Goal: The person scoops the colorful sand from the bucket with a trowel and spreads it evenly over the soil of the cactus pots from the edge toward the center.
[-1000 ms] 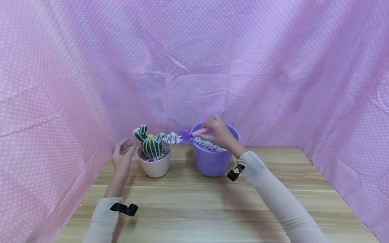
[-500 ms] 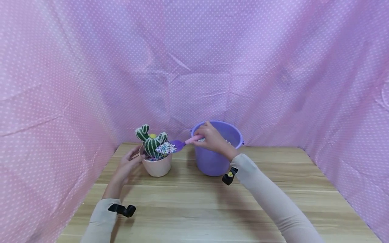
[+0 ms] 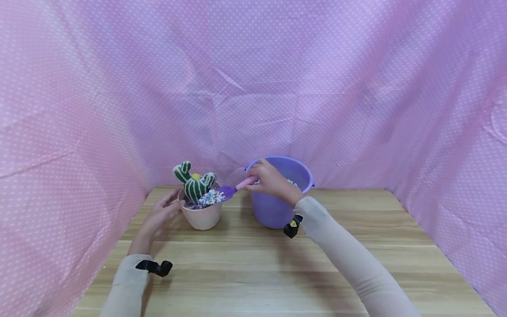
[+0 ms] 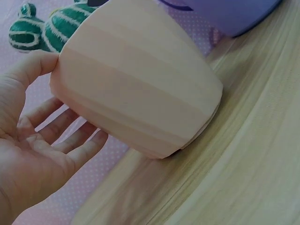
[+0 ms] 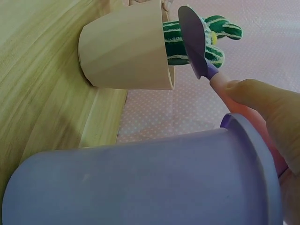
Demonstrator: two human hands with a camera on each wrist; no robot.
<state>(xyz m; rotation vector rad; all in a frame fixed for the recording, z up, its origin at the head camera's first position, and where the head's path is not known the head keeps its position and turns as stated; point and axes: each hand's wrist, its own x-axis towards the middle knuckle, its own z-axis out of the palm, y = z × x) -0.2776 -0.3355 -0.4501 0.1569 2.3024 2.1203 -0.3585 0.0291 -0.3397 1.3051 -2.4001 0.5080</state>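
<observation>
My right hand (image 3: 273, 182) holds a small shovel by its pink handle (image 3: 247, 182). Its purple blade (image 3: 227, 193) carries multicoloured beads (image 3: 212, 197) over the near right rim of a pale flowerpot (image 3: 202, 218). In the pot stands a green toy cactus (image 3: 196, 189) with white stripes and a yellow top, beads round its base. At the pot's left side is my left hand (image 3: 160, 215). In the left wrist view its thumb (image 4: 40, 63) touches the rim, and the fairly straight fingers lie along the wall. From the right wrist camera, the blade (image 5: 193, 40) hides part of the cactus.
A purple bucket (image 3: 273, 213) with beads inside stands right of the pot, beneath my right hand and wrist. Both containers rest on a wooden table (image 3: 245, 273). Pink dotted cloth (image 3: 253, 88) hangs behind and at both sides.
My right hand has moved the loaded shovel left and down from above the bucket to the pot's rim. My left hand has come right from beside the pot to touch it.
</observation>
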